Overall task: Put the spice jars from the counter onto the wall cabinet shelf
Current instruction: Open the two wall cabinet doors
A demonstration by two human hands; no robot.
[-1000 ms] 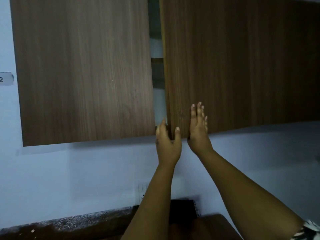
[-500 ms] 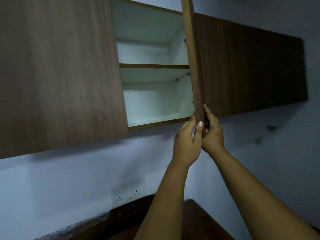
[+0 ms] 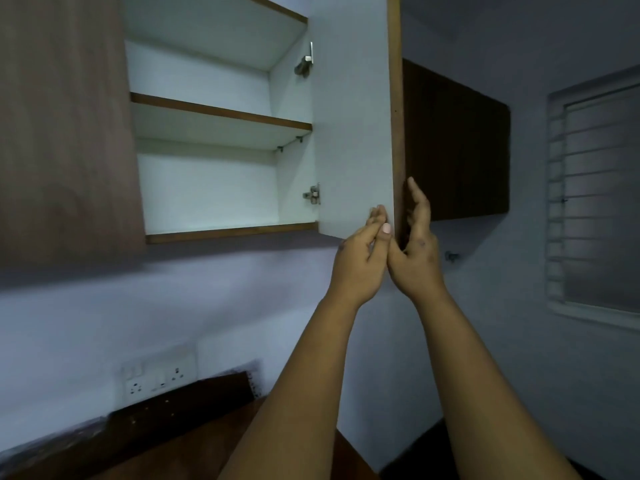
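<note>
The wall cabinet stands open, its door [image 3: 353, 133] swung wide to the right with the white inner face toward me. Inside, a middle shelf [image 3: 221, 114] and a bottom shelf [image 3: 228, 232] are both bare. My left hand [image 3: 360, 261] pinches the door's lower free corner, fingers on the white face and thumb at the edge. My right hand [image 3: 419, 251] lies flat on the door's outer side with its fingers stretched upward. No spice jar is in view.
A closed brown door [image 3: 62, 133] flanks the opening on the left, and a dark cabinet [image 3: 453, 143] continues on the right. A barred window [image 3: 599, 202] fills the right wall. Below are a wall socket [image 3: 157, 377] and the dark counter [image 3: 194, 403].
The door has swung from nearly shut to wide open, pulled by both hands. My view has turned right, bringing in the window. My right hand's fingers have straightened.
</note>
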